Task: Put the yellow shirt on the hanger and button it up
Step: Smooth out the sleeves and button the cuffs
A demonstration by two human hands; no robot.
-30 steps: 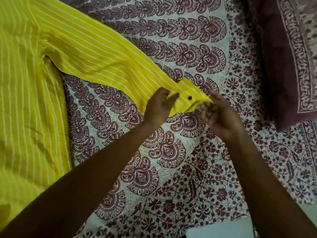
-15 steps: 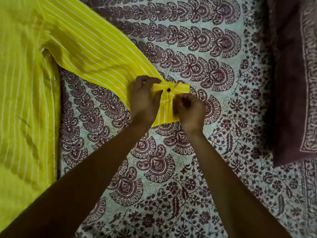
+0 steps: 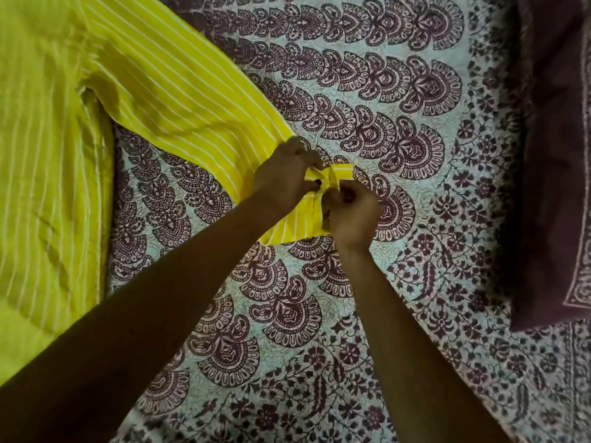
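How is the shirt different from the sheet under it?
The shirt is bright yellow with thin white stripes; the sheet is pale with dark maroon swirls and flowers. The shirt is creased and folded; the sheet lies flat. Both are cloth.

Patterned bedsheet (image 3: pixel 415 282) carries two items; yellow shirt (image 3: pixel 48 187) at left, sleeve (image 3: pixel 192 116) extended toward centre; dark maroon pillow (image 3: pixel 556 155) at right.
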